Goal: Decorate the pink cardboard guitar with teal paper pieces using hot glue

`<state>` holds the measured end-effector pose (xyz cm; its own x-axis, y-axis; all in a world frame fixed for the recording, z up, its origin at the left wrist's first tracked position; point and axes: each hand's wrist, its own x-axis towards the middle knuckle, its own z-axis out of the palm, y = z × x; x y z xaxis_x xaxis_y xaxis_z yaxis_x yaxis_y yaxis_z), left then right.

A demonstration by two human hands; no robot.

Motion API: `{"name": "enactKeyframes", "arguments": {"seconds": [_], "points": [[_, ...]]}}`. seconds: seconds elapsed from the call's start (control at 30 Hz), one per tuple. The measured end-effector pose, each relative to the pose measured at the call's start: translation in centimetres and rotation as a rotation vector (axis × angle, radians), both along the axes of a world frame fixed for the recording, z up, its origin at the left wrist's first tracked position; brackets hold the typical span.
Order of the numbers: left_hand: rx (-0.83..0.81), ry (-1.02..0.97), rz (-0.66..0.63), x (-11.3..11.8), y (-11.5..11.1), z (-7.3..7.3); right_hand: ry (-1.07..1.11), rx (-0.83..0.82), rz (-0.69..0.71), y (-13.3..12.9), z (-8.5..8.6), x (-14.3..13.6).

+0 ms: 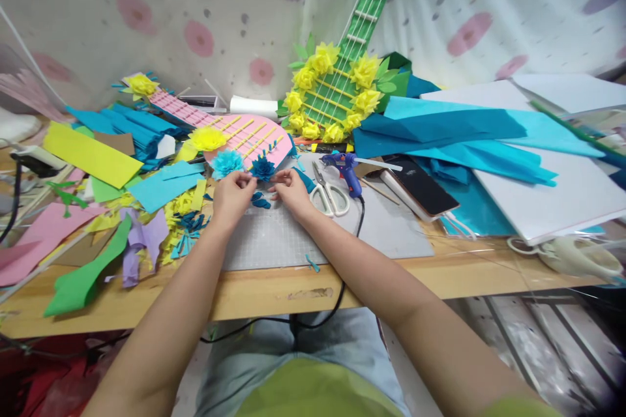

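"Dark blue petals show between the fingertips. How many flowers there?"

"One dark blue flower (263, 168), between the two hands and just beyond them, against the near edge of one pink guitar (274, 138)."

"And the left hand (235, 194)?"

"Curled, thumb and fingers drawn in by the flower's left side. I can't tell whether the tips meet or grip a petal."

"The right hand (289, 191)?"

"Half open, thumb and forefinger slightly apart at the flower's right side; whether they touch it, I can't tell."

"What lies nearest?"

"One light blue flower (227, 163) just beyond the left hand. One pair of scissors (330, 201) and one glue gun (345, 172) right of the right hand, and one phone (424, 184) farther right."

"Beyond both hands?"

"One green guitar (328, 99), standing behind the pink one, ringed with yellow flowers (366, 70)."
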<state>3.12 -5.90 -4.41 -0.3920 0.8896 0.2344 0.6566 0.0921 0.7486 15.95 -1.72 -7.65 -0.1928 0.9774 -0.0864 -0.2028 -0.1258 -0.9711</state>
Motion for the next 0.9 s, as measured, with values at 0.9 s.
{"name": "enactKeyframes", "arguments": {"seconds": [0.9], "points": [[-0.214,-0.784,0.01,1.1,1.3,-0.3,0.0,-0.067,0.013,-0.2,0.8,0.0]]}}
